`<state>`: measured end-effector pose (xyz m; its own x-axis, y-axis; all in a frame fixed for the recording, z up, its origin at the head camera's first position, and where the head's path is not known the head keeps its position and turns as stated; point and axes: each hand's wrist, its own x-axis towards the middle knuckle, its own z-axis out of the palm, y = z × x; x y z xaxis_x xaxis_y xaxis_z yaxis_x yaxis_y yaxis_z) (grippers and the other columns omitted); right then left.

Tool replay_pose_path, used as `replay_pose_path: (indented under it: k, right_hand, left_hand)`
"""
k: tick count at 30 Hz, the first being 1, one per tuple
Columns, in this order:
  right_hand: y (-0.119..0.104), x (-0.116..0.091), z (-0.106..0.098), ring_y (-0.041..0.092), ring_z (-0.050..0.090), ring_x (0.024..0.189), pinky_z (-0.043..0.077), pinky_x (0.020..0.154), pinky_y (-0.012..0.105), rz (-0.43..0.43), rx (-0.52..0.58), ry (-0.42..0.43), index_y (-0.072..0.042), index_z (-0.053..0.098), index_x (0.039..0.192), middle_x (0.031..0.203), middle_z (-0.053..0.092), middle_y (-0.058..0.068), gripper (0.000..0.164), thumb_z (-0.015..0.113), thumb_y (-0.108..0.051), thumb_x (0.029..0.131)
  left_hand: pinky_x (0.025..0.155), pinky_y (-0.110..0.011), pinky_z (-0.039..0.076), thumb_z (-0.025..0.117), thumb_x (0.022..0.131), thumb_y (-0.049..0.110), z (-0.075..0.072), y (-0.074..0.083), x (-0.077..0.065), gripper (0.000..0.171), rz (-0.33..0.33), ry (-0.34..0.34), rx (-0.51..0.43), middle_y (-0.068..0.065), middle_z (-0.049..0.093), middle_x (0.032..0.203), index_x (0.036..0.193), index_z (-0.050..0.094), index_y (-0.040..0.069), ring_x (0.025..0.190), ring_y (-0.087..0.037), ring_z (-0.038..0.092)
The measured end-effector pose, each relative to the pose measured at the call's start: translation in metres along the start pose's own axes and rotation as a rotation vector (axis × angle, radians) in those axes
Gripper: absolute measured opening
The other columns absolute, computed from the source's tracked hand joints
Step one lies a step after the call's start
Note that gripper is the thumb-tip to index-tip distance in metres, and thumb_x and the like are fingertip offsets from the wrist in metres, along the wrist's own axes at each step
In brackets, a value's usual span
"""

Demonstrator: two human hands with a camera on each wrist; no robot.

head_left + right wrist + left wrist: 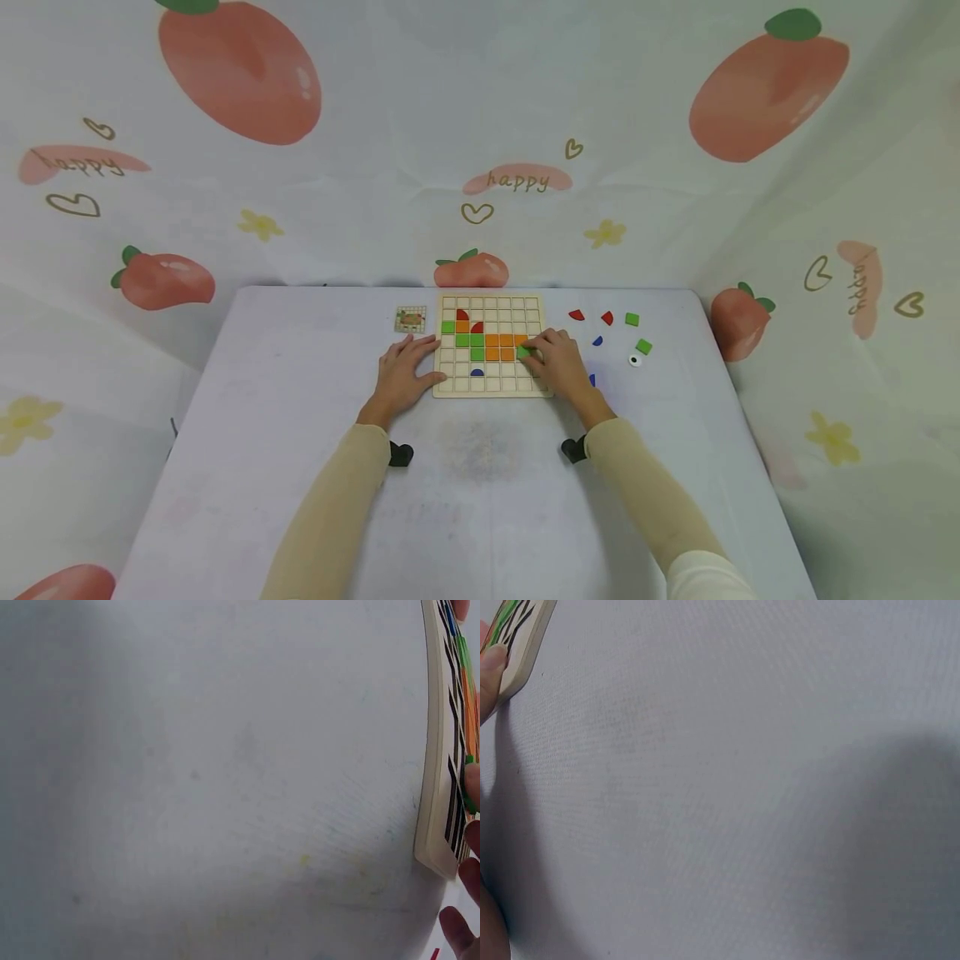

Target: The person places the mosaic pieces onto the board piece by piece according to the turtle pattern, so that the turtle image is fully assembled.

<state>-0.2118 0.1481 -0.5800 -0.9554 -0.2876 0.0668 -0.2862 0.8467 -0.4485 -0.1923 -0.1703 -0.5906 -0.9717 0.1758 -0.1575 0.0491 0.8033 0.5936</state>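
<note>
A wooden grid board (510,384) lies flat on the table with green, orange, red and blue pieces in its cells. My right hand (558,364) reaches over the board's right side. Its thumb and fingers pinch a green square tile (522,353) at the right end of the orange tiles (499,347). That green tile (470,796) also shows at the fingertips in the right wrist view. At the left edge, my left hand (402,377) rests with fingers extended and its thumb on the board. A blue half-circle (477,372) sits alone in a lower cell.
A small picture card (410,319) lies left of the board. Scattered to the right are red wedges (576,315), green squares (643,346), blue pieces (597,341) and a white eye disc (635,361). A patterned cloth (360,208) hangs behind the table.
</note>
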Motion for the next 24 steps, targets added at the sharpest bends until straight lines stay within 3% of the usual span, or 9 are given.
replay_pose_path:
  k: [15,20,24]
  right_hand:
    - [0.005,-0.001,0.005,0.029,0.050,0.103,0.042,0.089,0.044,-0.019,0.064,0.034,-0.018,0.076,0.122,0.112,0.063,0.009,0.033,0.077,-0.032,0.092]
    - [0.002,-0.003,-0.001,0.031,0.052,0.109,0.045,0.095,0.047,0.002,-0.002,0.023,-0.016,0.070,0.130,0.121,0.061,0.012,0.041,0.074,-0.034,0.094]
    - [0.004,-0.005,-0.004,0.035,0.050,0.124,0.046,0.104,0.052,0.064,-0.128,-0.008,-0.018,0.058,0.143,0.138,0.054,0.014,0.052,0.066,-0.042,0.098]
  left_hand:
    - [0.125,-0.058,0.013,0.072,0.092,0.048,0.001,0.000,0.002,0.070,0.009,0.007,0.018,0.007,0.038,0.165,0.154,0.046,0.027,0.160,-0.028,0.015]
    - [0.124,-0.058,0.014,0.072,0.092,0.049,0.002,-0.001,0.002,0.070,0.008,0.010,0.021,0.007,0.037,0.165,0.154,0.046,0.027,0.160,-0.028,0.015]
    - [0.124,-0.058,0.014,0.072,0.092,0.048,0.002,-0.002,0.002,0.070,0.004,0.010,0.018,0.007,0.037,0.166,0.154,0.046,0.028,0.160,-0.028,0.014]
